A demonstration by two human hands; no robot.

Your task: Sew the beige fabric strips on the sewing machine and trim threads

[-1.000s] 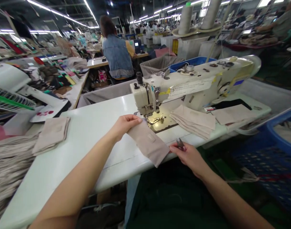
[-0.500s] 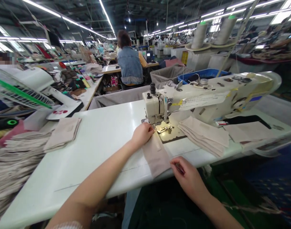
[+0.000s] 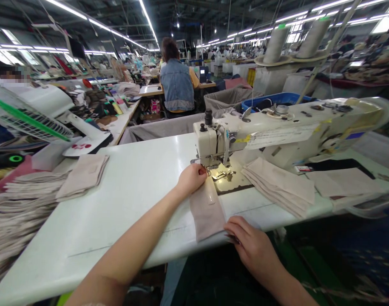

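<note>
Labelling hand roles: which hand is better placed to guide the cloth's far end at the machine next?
Left, probably: the left hand is at the cloth's far end, close by the machine's head. The right hand is at its near corner.

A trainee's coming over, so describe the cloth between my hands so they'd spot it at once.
Find the sewing machine on the pale table. Before its needle end, a beige cloth reaches toward the table's front edge. Unlike the left pile and right pile, it has a hand at each end: left hand nearest the machine, right hand at the near corner.
</note>
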